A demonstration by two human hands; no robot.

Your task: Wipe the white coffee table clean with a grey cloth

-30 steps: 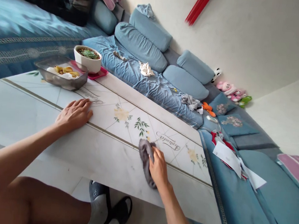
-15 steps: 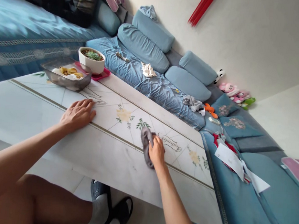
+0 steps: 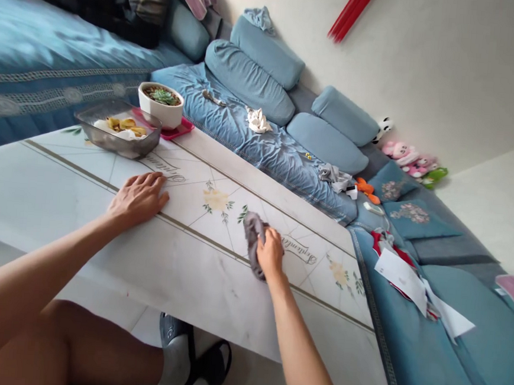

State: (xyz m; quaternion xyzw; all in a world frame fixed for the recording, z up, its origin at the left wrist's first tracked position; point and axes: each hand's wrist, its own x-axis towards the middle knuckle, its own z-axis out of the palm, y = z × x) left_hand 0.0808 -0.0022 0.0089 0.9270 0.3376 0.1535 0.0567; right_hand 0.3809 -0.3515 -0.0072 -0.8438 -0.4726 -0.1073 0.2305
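Right hand [image 3: 271, 250] closed on grey cloth [image 3: 253, 242], fingers bent over it. Cloth lies on table [image 3: 202, 265], right of table's middle. Left hand [image 3: 140, 196] palm down on table, left of its middle, fingers stretched out, holding nothing. Plastic box [image 3: 131, 148] with yellow scraps [image 3: 127, 125] at table's far left; plant pot [image 3: 163, 114] on pink saucer [image 3: 182, 130] just behind. Sofa [image 3: 281, 162] past table's far edge, papers [image 3: 401, 280] on sofa beyond table's right end. Slippers [image 3: 215, 364] by table's near edge.
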